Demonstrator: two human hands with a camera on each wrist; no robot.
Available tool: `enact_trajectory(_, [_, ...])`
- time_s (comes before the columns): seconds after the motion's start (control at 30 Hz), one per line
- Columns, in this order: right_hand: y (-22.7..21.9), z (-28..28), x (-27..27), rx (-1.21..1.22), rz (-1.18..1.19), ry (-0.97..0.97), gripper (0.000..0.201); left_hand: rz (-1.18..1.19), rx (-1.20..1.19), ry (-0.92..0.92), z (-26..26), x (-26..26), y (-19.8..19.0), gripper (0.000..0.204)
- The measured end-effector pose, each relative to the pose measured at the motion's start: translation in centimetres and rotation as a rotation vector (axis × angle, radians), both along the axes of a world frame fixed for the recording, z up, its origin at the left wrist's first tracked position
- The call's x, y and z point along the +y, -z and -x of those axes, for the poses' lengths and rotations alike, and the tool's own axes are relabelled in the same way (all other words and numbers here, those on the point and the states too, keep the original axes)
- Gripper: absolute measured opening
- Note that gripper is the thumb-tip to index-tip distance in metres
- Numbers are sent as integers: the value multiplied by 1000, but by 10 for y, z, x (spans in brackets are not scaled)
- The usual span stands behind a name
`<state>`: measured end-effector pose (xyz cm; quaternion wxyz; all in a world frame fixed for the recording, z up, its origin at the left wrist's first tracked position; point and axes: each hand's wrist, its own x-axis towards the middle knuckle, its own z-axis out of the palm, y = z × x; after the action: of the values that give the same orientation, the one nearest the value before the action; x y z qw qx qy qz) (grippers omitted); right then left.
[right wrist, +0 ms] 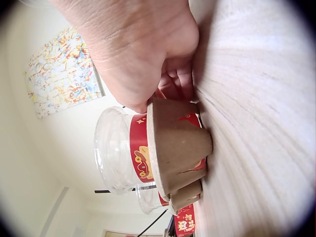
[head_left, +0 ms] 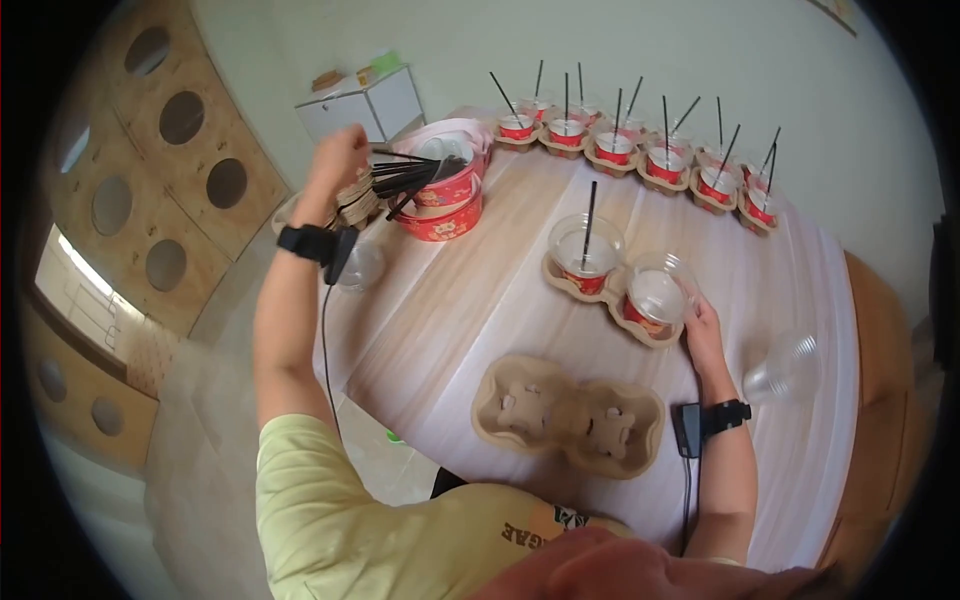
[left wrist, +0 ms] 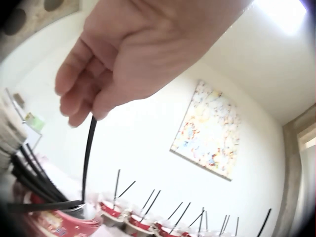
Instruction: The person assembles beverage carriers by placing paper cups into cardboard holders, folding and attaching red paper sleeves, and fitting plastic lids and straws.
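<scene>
Plainly, the left grip [head_left: 340, 162] pinches a black straw [left wrist: 88, 158], with a red bucket [left wrist: 54, 223] below it. The right grip [head_left: 706, 338] holds a cardboard carrier [right wrist: 177, 140]; beside it, a cup [right wrist: 114, 153] bears a red label [right wrist: 138, 131] with a yellow cartoon.

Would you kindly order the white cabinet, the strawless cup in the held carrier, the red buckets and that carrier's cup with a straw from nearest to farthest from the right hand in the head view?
1. Strawless cup, beside the right hand.
2. Cup with a straw, just left of it.
3. Red buckets, farther left.
4. White cabinet, upper left, beyond them.
</scene>
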<state>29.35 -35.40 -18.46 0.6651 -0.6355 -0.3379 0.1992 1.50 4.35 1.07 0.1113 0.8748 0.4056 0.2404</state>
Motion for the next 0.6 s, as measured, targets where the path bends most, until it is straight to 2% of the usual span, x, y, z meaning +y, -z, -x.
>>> enact_trajectory(0.13, [12,-6,1,-31,-23,8,33,-215,-309,137,4,-62,-47,10])
enact_trajectory(0.2, [10,-4,1,-53,-28,11,31,-206,-422,273,-2,-94,-63,11])
enact_trajectory(0.27, [10,-4,0,-75,-25,32,30,-54,-455,516,-12,-130,-73,13])
enact_trajectory(0.33, [6,-2,2,3,-41,-13,28,137,-359,735,-23,-171,-77,9])
enact_trajectory(0.37, [8,-3,3,-14,-48,-11,27,154,-300,797,-31,-191,-76,7])
enact_trajectory(0.43, [10,-4,3,-13,-57,-16,27,113,-223,979,-51,-219,-70,7])
enact_trajectory(0.47, [10,-4,3,-8,-62,-23,28,107,-222,981,-61,-227,-67,7])
enact_trajectory(0.53, [9,-4,3,-9,-62,-21,28,-89,-39,1065,-83,-238,-63,4])
enact_trajectory(0.6, [9,-4,2,-9,-62,-21,29,-180,29,1072,-99,-241,-59,4])
